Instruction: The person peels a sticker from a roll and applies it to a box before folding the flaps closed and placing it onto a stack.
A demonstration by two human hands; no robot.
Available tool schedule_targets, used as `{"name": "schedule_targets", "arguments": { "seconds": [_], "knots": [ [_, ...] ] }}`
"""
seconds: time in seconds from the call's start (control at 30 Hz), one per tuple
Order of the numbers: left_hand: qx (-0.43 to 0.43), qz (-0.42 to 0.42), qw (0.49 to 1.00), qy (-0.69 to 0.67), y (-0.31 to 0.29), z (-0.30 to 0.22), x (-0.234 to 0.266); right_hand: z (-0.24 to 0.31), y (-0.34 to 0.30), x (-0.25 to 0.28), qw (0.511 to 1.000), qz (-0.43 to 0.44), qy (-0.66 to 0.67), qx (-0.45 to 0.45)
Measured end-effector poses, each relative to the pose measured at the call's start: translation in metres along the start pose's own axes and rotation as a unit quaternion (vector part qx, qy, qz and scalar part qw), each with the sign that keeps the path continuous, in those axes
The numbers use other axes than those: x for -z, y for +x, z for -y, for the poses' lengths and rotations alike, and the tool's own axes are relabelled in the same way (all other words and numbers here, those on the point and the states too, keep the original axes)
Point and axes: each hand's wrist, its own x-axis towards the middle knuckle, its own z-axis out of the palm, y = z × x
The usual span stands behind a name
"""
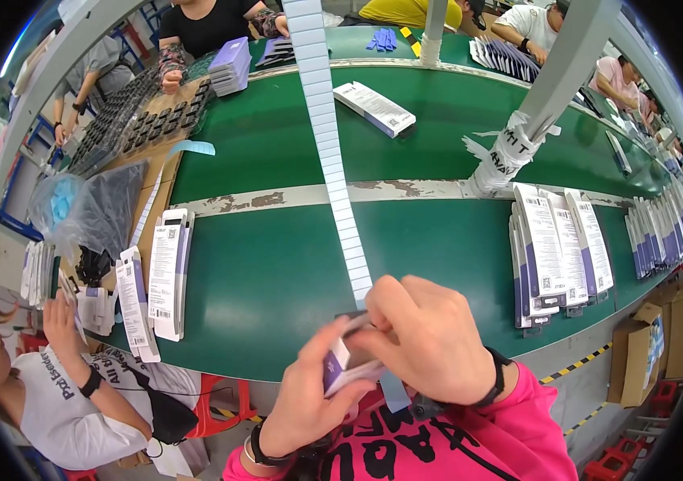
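Observation:
My left hand (pixel 309 398) is wrapped round a small white and purple carton (pixel 333 367), held tilted in front of my chest just off the bench's near edge. My right hand (pixel 437 341) is closed at the carton's upper end, thumb and bent fingers pressed against its dark flap area; exactly what they pinch is partly hidden. A long strip of pale blue labels (pixel 333 172) runs down from the top of the view and passes behind my hands. Its lower end (pixel 394 393) shows below my right hand.
On the green bench (pixel 253 280), cartons (pixel 166 276) stand at left and stacked cartons (pixel 554 248) at right. A taped post (pixel 502 156) rises behind. One carton (pixel 375 108) lies on the far green surface. A co-worker (pixel 77 385) sits close at left; others work across. Open cardboard boxes (pixel 638 361) stand at lower right.

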Motion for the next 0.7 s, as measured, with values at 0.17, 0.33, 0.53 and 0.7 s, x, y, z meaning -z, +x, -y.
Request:
{"name": "schedule_targets", "arguments": {
  "seconds": [0.17,0.33,0.53,0.7],
  "knots": [
    [0.017,0.010,0.993,-0.117,-0.014,0.018,-0.014,-0.028,-0.010,-0.017,0.968,0.000,0.182,-0.173],
    [0.037,-0.051,0.984,-0.164,-0.013,0.021,-0.032,-0.048,-0.048,-0.033,0.923,-0.070,0.378,-0.024],
    [0.088,-0.078,0.973,-0.197,-0.016,0.041,-0.057,-0.071,-0.064,-0.039,0.942,-0.006,0.330,-0.053],
    [0.164,-0.175,0.905,-0.352,-0.028,0.042,-0.089,-0.089,-0.084,-0.039,0.932,0.077,0.340,-0.093]
  ]
}}
